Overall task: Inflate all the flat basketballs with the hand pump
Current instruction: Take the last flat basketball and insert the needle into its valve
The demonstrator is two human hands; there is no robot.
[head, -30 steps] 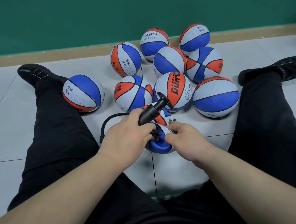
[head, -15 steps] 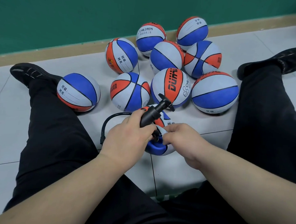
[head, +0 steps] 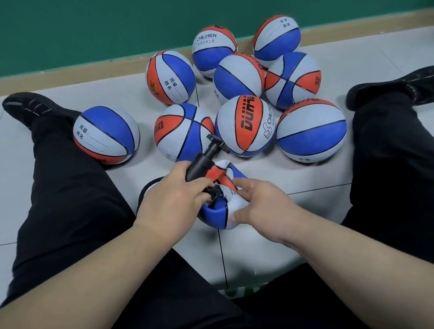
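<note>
A flat, crumpled red, white and blue basketball (head: pixel 227 210) lies on the floor between my legs. My left hand (head: pixel 174 199) grips the lower barrel of a black hand pump (head: pixel 203 161), which tilts up and to the right with its T-handle on top. The pump's nozzle end meets the flat ball under my fingers and is mostly hidden. My right hand (head: pixel 261 204) holds the flat ball's right side, fingers curled over its folded skin. A black hose (head: pixel 144 190) loops out on the left behind my left hand.
Several round basketballs (head: pixel 245 125) cluster on the tiled floor ahead, up to the tan skirting (head: pixel 64 81) under a green wall. One more ball (head: pixel 107 134) leans against my left leg (head: pixel 66 186). My right leg (head: pixel 397 158) and shoe bound the right side.
The view has shifted slightly. My right hand has slid lower round the flat ball's side, uncovering more of its folded red and white top. The left hand still grips the pump.
</note>
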